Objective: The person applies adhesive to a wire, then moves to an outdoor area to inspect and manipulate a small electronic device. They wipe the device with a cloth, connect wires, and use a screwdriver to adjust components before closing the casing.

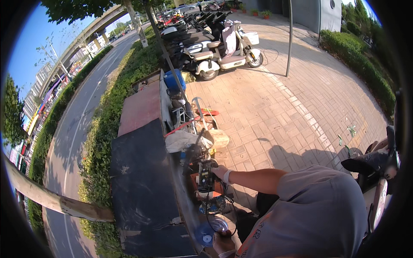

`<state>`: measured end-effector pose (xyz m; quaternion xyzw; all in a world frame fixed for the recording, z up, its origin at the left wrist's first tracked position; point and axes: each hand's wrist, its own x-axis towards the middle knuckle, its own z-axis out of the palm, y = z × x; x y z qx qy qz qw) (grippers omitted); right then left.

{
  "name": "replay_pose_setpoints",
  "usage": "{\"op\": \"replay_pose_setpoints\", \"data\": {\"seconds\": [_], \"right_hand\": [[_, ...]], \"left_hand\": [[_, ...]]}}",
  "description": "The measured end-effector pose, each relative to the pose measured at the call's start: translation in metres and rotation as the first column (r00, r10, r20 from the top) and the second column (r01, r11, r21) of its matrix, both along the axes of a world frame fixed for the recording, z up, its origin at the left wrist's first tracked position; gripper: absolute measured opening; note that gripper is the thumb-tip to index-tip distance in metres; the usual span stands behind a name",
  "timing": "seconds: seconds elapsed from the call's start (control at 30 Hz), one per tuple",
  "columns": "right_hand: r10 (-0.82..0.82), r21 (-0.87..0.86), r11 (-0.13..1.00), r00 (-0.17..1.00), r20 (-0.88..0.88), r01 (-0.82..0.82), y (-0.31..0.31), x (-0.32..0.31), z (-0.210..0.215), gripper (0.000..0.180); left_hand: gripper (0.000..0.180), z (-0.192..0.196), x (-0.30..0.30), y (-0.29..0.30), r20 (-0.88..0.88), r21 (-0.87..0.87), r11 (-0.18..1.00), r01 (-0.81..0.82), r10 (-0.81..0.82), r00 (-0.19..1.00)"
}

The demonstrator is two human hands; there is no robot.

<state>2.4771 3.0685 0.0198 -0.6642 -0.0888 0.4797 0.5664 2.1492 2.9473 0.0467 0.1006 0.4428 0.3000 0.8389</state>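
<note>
My right hand grips the edge of a black boxy machine with cables hanging from it. Its exact kind is too small to make out. Lower down, my left hand is closed around a thin black cable, which loops up toward the machine. Close by that hand sits a round blue basin with shiny coiled material beside it. An orange-red box shows behind the machine, partly covered. A pale yellow plastic jug and a whitish cloth sack lie above the machine.
Along my work spot runs a long bench with a black cover and a reddish board. A thin post, a blue drum and a parked cream scooter stand beyond. At the right is a vehicle's handlebar.
</note>
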Motion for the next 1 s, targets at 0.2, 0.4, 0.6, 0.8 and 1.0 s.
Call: {"op": "replay_pose_setpoints", "data": {"seconds": [0.2,0.4,0.6,0.8,1.0], "right_hand": [[0.462,-0.088,0.886,0.883,0.078,-0.456,0.190,-0.002,-0.086,0.040],[0.663,-0.040,0.748,0.748,0.001,-0.663,0.342,-0.036,-0.162,0.026],[0.810,-0.193,0.581,0.584,0.047,-0.790,0.435,-0.052,-0.237,0.027],[0.929,-0.332,0.356,0.371,0.021,-0.874,0.492,-0.053,-0.266,0.036],[0.674,-0.243,0.720,0.570,0.470,-0.650,0.462,0.113,-0.266,0.029]], "left_hand": [[0.026,-0.017,0.086,0.052,0.028,0.147,0.893,-0.426,0.426,0.904],[0.022,-0.068,0.192,0.142,-0.101,0.060,0.819,-0.571,0.574,0.813],[0.025,-0.126,0.252,0.245,-0.147,-0.033,0.665,-0.746,0.736,0.661],[0.025,-0.186,0.260,0.314,-0.176,-0.026,0.706,-0.708,0.694,0.698],[0.016,-0.202,0.260,0.328,-0.262,0.094,0.796,-0.597,0.599,0.757]]}}
